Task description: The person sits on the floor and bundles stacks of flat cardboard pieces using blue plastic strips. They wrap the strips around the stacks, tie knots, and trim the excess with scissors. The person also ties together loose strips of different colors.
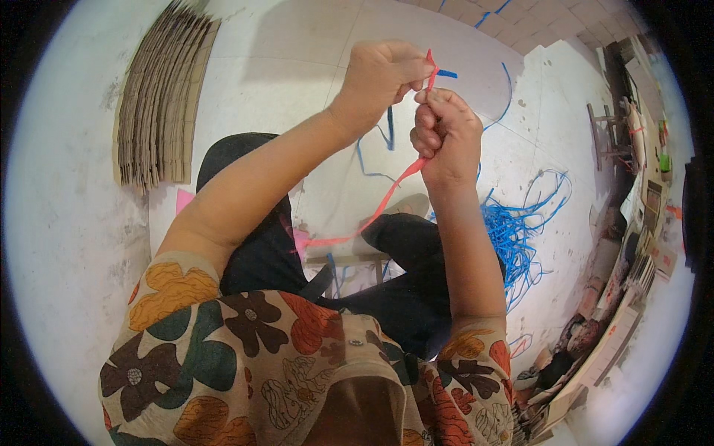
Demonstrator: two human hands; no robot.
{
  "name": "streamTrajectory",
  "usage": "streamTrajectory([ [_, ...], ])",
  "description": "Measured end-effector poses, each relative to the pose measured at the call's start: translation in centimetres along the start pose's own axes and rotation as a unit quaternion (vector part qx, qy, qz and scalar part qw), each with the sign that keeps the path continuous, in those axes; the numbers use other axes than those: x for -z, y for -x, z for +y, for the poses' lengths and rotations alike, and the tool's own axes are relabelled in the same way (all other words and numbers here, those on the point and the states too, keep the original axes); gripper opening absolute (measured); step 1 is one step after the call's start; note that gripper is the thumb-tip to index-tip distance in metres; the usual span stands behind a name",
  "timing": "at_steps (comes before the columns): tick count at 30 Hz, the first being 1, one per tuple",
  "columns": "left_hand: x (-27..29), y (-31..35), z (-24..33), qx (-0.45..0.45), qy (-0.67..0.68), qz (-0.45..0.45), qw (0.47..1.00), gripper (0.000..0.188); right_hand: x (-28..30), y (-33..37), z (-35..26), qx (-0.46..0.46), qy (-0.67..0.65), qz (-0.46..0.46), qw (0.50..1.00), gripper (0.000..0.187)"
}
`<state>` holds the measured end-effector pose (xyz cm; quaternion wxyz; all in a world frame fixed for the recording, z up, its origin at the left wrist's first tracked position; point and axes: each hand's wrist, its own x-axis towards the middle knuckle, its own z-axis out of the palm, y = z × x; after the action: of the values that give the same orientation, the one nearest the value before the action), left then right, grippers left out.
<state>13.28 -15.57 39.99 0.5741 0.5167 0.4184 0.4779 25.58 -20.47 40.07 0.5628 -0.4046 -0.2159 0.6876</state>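
Out in front of me, my left hand point(383, 74) pinches the upper end of a pink strip point(379, 204) where it meets the short end of a blue strap point(448, 73). Just below and to the right, my right hand point(450, 134) is closed on the same pink strip. From the right hand the strip slants down to a pink piece point(300, 241) at my lap. Whether the blue and pink pieces are knotted together is too small to tell. More blue strap hangs below the hands.
A heap of tangled blue straps point(520, 238) lies on the floor to the right. At the left stands a row of folded brown cardboard point(163, 97). A wooden stool point(610, 137) and piled cardboard point(625, 327) line the right side. Stacked brown blocks point(520, 26) are at the back.
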Motion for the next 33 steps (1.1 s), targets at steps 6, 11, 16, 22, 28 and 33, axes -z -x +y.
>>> streamTrajectory([
  [6, -0.3, 0.3, 0.4, 0.084, 0.19, -0.122, 0.97, 0.008, 1.6, -0.8, 0.8, -0.01, -0.12, -0.05, 0.991, 0.022],
  [11, 0.0, 0.1, 0.2, 0.107, 0.211, -0.147, 0.96, 0.008, 1.5, -0.9, 0.6, 0.063, -0.038, -0.049, 0.996, 0.027],
  [16, 0.8, -0.6, -0.2, 0.123, 0.201, -0.163, 0.958, 0.007, 1.8, -1.3, -2.0, 0.015, 0.105, -0.066, 0.992, 0.032],
  [22, 1.4, -0.5, -0.3, 0.162, 0.158, -0.245, 0.943, 0.014, 3.1, -1.4, -3.5, -0.022, 0.2, -0.135, 0.97, 0.031],
  [28, 1.5, -0.6, 0.6, 0.168, 0.222, -0.218, 0.935, 0.017, 2.9, -0.9, -3.7, 0.074, 0.296, -0.066, 0.95, 0.031],
  [33, 1.9, -0.7, 0.5, 0.127, 0.124, -0.251, 0.951, 0.019, 2.8, -0.7, -3.8, 0.072, 0.281, -0.059, 0.955, 0.029],
])
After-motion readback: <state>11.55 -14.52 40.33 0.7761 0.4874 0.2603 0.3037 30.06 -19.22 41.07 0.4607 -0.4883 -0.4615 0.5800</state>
